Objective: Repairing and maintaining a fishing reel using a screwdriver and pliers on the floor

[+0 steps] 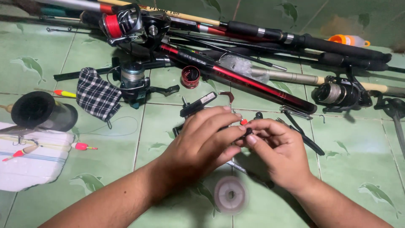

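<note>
Left hand [202, 141]: fingers curled, tips pinching a small black part [249, 131] over the green tiled floor [358, 160].
Right hand [278, 147]: fingers bent, gripping the same part from the opposite side.
Clear line spool [230, 195]: beneath both hands, blurred.
Pliers [301, 128]: just beside right hand.

Three spinning reels [126, 23] [133, 80] [339, 93], three floats [64, 93] [82, 146] [19, 153], one checked cloth mask [97, 96], one line spool [230, 195].
</note>
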